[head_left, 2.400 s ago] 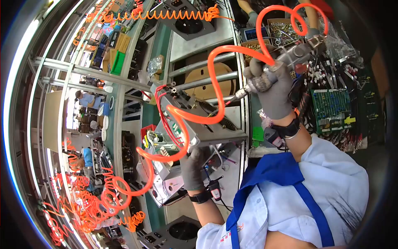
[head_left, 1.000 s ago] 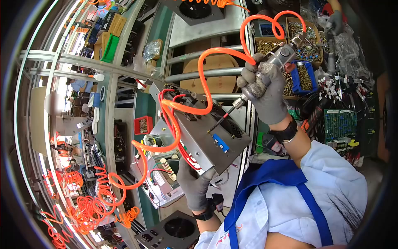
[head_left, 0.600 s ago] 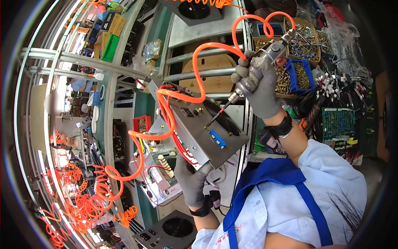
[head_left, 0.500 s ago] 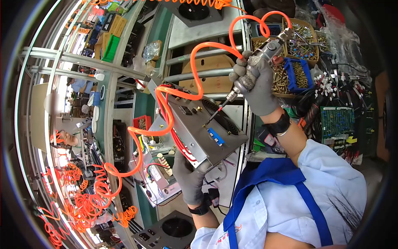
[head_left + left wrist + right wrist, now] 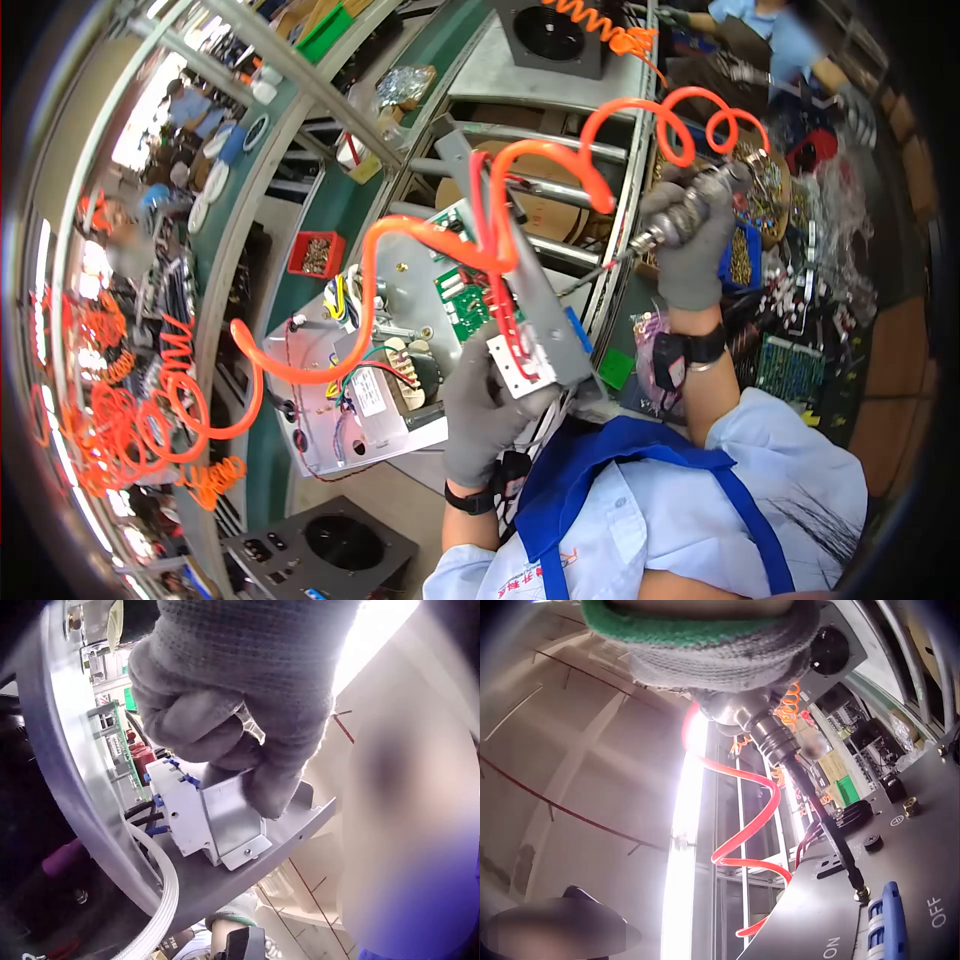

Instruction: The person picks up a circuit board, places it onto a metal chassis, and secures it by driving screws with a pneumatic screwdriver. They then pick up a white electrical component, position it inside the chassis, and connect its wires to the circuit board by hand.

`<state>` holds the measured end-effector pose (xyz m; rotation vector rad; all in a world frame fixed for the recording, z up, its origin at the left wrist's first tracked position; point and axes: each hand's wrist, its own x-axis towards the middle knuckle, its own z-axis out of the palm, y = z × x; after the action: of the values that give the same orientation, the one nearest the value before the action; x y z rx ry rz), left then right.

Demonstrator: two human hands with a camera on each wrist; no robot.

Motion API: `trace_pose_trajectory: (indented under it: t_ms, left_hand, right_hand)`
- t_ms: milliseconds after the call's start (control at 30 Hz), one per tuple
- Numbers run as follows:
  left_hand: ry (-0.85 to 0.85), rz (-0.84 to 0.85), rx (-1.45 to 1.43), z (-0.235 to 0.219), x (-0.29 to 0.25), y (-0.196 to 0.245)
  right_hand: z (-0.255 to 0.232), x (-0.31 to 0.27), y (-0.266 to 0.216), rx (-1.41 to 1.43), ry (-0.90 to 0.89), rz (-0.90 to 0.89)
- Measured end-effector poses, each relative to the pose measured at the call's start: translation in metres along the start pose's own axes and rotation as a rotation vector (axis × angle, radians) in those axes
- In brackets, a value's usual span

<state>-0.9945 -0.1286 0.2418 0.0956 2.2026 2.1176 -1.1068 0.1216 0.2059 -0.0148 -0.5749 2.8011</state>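
Note:
My gloved right hand (image 5: 692,265) grips a pneumatic screwdriver (image 5: 682,218) fed by a coiled orange air hose (image 5: 375,260). In the right wrist view its bit (image 5: 846,859) meets a brass screw (image 5: 862,893) beside the blue switch levers (image 5: 889,922) on the dark metal panel (image 5: 795,922). My gloved left hand (image 5: 480,415) is behind the panel, fingers curled round a white circuit breaker (image 5: 180,806) with a metal bracket (image 5: 234,814). The panel stands tilted, nearly edge-on in the head view. Red wires (image 5: 505,325) run along its inner side.
An open white chassis (image 5: 425,435) with a green circuit board (image 5: 462,305) lies left of the panel. A red bin of screws (image 5: 330,238) stands beyond it. A fan panel (image 5: 255,575) lies at the lower left. Screw boxes and a blue bin (image 5: 752,278) are at the right.
The right hand brought the screwdriver down to the panel. Since then the panel has tipped from face-up to nearly edge-on, uncovering the green board. The head view has turned.

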Motion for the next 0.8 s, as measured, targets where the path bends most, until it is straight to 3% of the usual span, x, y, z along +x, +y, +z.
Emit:
trace_pose_trajectory:
  t_ms: [67,100,167,267,367,400,433,533,633,700,767,800]
  left_hand:
    - [-0.017,0.040,0.046,-0.003,0.001,-0.005]
    - [-0.040,0.050,0.019,-0.003,0.002,-0.008]
    - [-0.073,-0.047,-0.066,-0.003,-0.001,-0.005]
    - [-0.087,-0.018,-0.027,-0.006,-0.001,-0.012]
    - [-0.120,-0.030,-0.043,-0.011,-0.010,-0.008]
    - [-0.052,-0.106,-0.221,-0.010,-0.018,-0.008]
    - [0.017,-0.184,-0.392,-0.010,-0.026,-0.008]
    - [0.042,-0.266,-0.506,-0.016,-0.054,-0.007]
    - [0.080,-0.352,-0.618,-0.017,-0.076,-0.014]
    - [0.036,-0.444,-0.694,-0.016,-0.085,-0.012]
    - [0.003,-0.397,-0.716,-0.005,-0.093,-0.017]
    - [-0.032,-0.373,-0.667,-0.002,-0.096,-0.022]
  right_hand:
    - [-0.004,0.002,0.003,0.097,0.046,-0.019]
    - [-0.008,0.002,0.000,0.214,-0.049,0.092]
    - [-0.012,0.005,0.000,0.274,0.055,0.090]
    - [-0.012,0.001,-0.001,0.300,0.027,0.105]
    - [-0.014,0.003,-0.006,0.207,-0.010,0.047]
    - [-0.020,0.005,-0.010,0.205,-0.063,0.077]
    - [-0.010,0.001,-0.007,0.157,-0.038,-0.007]
    - [-0.001,-0.005,-0.010,0.004,-0.027,-0.136]
    - [-0.026,0.013,-0.014,0.028,-0.200,-0.023]
    - [-0.015,0.014,0.001,-0.182,0.036,-0.171]
    - [-0.030,0.015,-0.008,0.270,-0.053,0.097]
    - [-0.037,0.009,-0.014,0.358,-0.038,0.127]
